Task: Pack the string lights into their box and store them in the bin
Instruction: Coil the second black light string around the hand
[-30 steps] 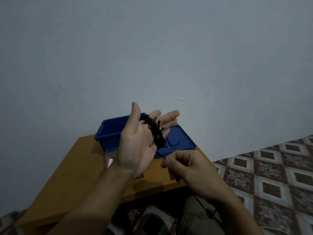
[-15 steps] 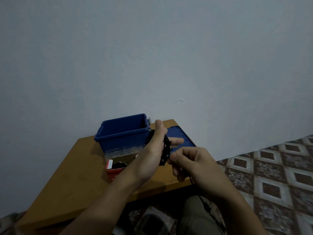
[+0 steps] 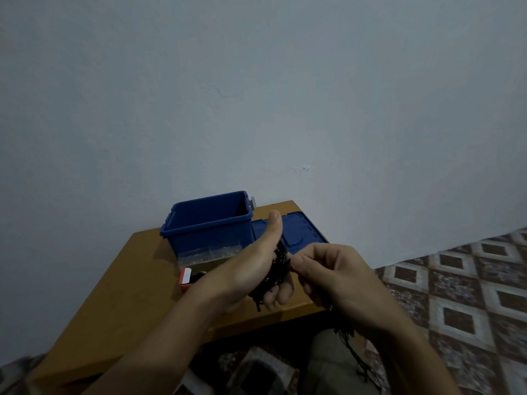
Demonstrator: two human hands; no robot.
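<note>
Box (image 3: 186, 277) half hidden behind left hand (image 3: 245, 270) holding string lights (image 3: 279, 266).

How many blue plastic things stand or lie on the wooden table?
2: the open blue plastic bin at the far side of the wooden table, and a flat blue lid right of it, partly behind the left hand.

The bin (image 3: 211, 223) is deep blue, and the lid (image 3: 305, 232) beside it is the same blue. The counter (image 3: 128, 280) is a plain orange-brown. The string lights (image 3: 278, 266) are black. The box (image 3: 186, 279) is red with a white end. The wall (image 3: 256, 95) is a plain pale grey-blue. The floor (image 3: 470, 280) has tiles with dark brown squares inside whitish frames, in a repeated diamond pattern.
</note>
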